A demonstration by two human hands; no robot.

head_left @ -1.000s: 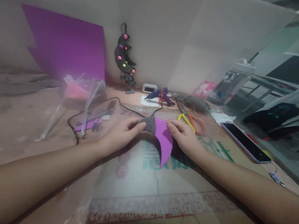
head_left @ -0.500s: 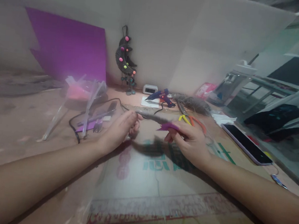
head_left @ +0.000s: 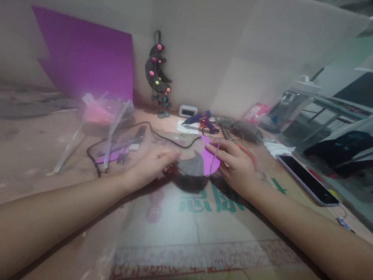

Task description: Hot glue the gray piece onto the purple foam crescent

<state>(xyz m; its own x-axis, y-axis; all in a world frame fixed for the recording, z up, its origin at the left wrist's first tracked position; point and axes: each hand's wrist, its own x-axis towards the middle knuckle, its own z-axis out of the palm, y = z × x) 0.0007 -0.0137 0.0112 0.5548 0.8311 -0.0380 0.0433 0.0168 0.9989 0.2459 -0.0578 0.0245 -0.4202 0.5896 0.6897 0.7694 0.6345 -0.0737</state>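
Both my hands hold a crescent-shaped craft piece (head_left: 200, 164) a little above the cardboard sheet (head_left: 198, 228). The piece is purple foam, partly wrapped in grey-brown twine at its left end. My left hand (head_left: 153, 165) pinches that twine-wrapped end with closed fingers. My right hand (head_left: 236, 164) grips the purple end from the right, thumb on top. The left fingers are blurred by motion.
Behind the hands lie a blue glue gun (head_left: 201, 119) with its black cord, yellow-and-orange scissors (head_left: 238, 149) and a bundle of twine (head_left: 239, 129). A phone (head_left: 307, 179) lies to the right. A finished moon ornament (head_left: 158, 74) and a purple foam sheet (head_left: 85, 57) lean on the wall; glue sticks (head_left: 109, 129) lie left.
The crescent was turned over between my hands: first flat with its purple tip toward me, then edge-on, now with the twine side facing me and the purple part by my right hand.
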